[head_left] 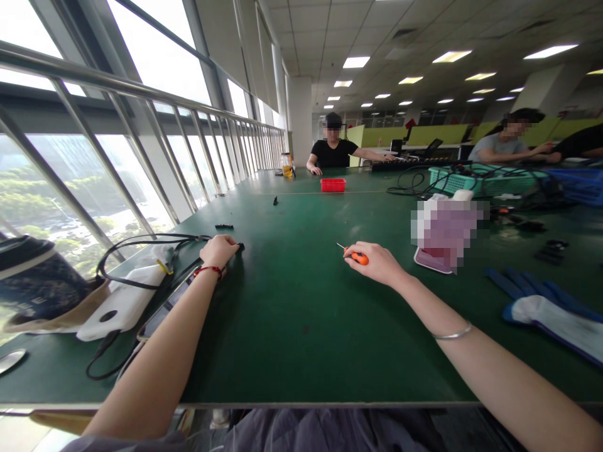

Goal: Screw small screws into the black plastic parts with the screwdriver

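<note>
My right hand [377,262] is closed round a small orange-handled screwdriver [357,255], its thin metal tip pointing left just above the green table [301,326]. My left hand [219,250] is curled over a small black part [239,247] at the end of a black cable [141,242] on the table's left side. What lies under the left palm is hidden. The two hands are well apart.
A white power bank [125,301] and a dark bag [38,282] lie at the left. Blue-and-white gloves [546,307] lie at the right, a red tray [333,184] farther back. Small black parts [224,226] dot the table. Two people sit at the far end.
</note>
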### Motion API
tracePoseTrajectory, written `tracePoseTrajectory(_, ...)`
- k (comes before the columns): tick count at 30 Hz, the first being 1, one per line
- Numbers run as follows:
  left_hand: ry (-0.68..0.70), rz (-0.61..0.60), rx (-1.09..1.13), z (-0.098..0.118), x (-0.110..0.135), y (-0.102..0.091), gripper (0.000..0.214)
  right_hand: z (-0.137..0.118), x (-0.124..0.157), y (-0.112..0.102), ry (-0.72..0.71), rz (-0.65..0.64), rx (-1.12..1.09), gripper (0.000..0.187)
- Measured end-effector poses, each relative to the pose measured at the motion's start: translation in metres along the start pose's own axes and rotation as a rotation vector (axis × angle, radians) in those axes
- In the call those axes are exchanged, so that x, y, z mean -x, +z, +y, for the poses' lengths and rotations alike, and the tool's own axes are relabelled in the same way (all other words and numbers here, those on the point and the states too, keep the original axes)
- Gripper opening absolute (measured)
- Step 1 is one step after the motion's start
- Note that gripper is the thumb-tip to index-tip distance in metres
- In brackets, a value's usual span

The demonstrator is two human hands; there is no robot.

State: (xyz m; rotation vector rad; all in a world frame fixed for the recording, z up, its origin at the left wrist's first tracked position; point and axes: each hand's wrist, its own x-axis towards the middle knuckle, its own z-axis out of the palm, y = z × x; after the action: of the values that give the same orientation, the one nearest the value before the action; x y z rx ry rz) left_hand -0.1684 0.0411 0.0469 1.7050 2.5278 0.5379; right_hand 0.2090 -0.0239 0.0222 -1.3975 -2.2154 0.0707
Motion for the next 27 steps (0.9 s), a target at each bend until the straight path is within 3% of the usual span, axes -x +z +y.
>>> tracePoseTrajectory(6, 0.116, 0.017, -0.014, -0.009, -0.003, 0.002, 0.021, -0.01, 0.001, -0.007, 0.099, 0.173, -0.097, 0.027)
tracePoseTrajectory(11, 0.264, -0.003, 0.082, -0.005, -0.006, 0.01, 0.018, -0.021, 0.001, -0.016, 0.196, 0.45, -0.249, 0.023)
tracePoseTrajectory(15, 0.567, -0.157, 0.277, 0.036, 0.018, 0.029, 0.015, -0.03, 0.001, -0.021, 0.144, 0.625, -0.521, 0.025)
tracePoseTrajectory(19, 0.842, -0.348, 0.524, 0.092, 0.072, 0.055, 0.013, -0.036, 0.004, -0.026, 0.045, 0.738, -0.535, 0.02)
tracePoseTrajectory(23, 0.893, -0.39, 0.623, 0.121, 0.115, 0.069, 0.01, -0.039, 0.009, -0.029, -0.028, 0.767, -0.461, 0.018)
tracePoseTrajectory(27, 0.886, -0.376, 0.643, 0.123, 0.125, 0.068, 0.006, -0.041, 0.011, -0.029, -0.06, 0.741, -0.428, 0.017)
